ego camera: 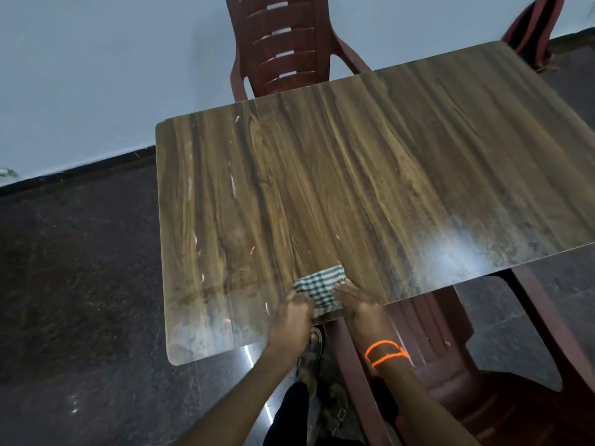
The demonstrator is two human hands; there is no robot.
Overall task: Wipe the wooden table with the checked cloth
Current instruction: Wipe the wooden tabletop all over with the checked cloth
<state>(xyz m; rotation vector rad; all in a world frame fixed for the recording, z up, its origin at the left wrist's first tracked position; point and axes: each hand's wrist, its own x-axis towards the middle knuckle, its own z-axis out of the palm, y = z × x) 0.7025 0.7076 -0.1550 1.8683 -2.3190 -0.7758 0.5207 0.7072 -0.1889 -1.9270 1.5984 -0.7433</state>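
Note:
A small folded green-and-white checked cloth (320, 288) lies near the front edge of the wooden table (338, 175). My left hand (294, 317) grips the cloth's left side with curled fingers. My right hand (357, 304), with an orange bead band on its wrist, rests on the cloth's right side with fingers stretched forward. The tabletop shows pale scratches on the left and a dusty glare patch on the right.
A dark red plastic chair (283, 49) stands behind the table against the pale wall. Another red chair (483, 365) sits at the front right, partly under the table. A red-and-black bag (531, 30) leans at the far right. The floor is dark stone.

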